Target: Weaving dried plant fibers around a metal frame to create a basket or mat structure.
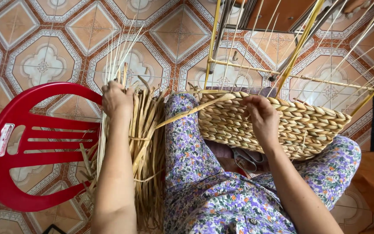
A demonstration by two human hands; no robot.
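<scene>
The left hand (117, 100) is reaching out to a bundle of dried reed strips (146, 143) that is leaning beside the left knee, its fingers curled down over the upper ends of the strips; how tightly they are closing there cannot be told, since the back of the hand is hiding them. Just left of those fingers a red plastic chair (31, 143) is lying on the patterned tiled floor (44, 60), and thin pale stalks are rising above them.

The right hand (262, 119) is resting on the half-woven basket (299, 125) that is sitting on the lap, over floral-print trousers (204, 190). Its fingers are bent against the braided wall, seemingly pinching a weaving strand, though the grip itself is not showing clearly. One flat strip (187, 113) is running from the basket's rim toward the bundle, between the two hands. Above the right fingers, yellow frame rods (282, 77) and thin uprights are standing out of the basket. Below them, a pair of scissors (245, 158) is lying on the lap.
</scene>
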